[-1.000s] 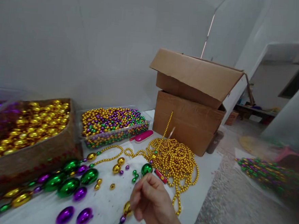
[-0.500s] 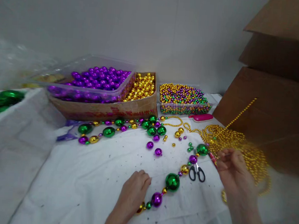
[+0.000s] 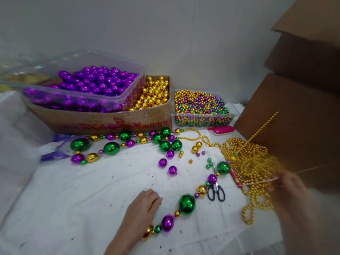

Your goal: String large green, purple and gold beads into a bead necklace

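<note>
My left hand (image 3: pixel 138 214) rests on the white cloth (image 3: pixel 94 204) with curled fingers pinching the near end of a string of green, purple and gold beads (image 3: pixel 186 203), at a gold bead. My right hand (image 3: pixel 291 196), blurred by motion, is out to the right beside the pile of small gold bead chain (image 3: pixel 250 162). A thin pale thread or needle (image 3: pixel 259 181) runs from it towards the strung beads. Small black scissors (image 3: pixel 216 192) lie by the string.
A longer bead string (image 3: pixel 122 139) lies across the cloth. Behind it stand a clear tub of purple beads (image 3: pixel 88 83), a cardboard box of gold beads (image 3: pixel 152 93) and a tray of small mixed beads (image 3: pixel 200 106). A pink tool (image 3: pixel 222 130) and cardboard cartons (image 3: pixel 308 106) are at right.
My view swung left from the cartons to the cloth. My right hand moved out to the right, drawing the thread; my left hand came into view and stays on the string's near end.
</note>
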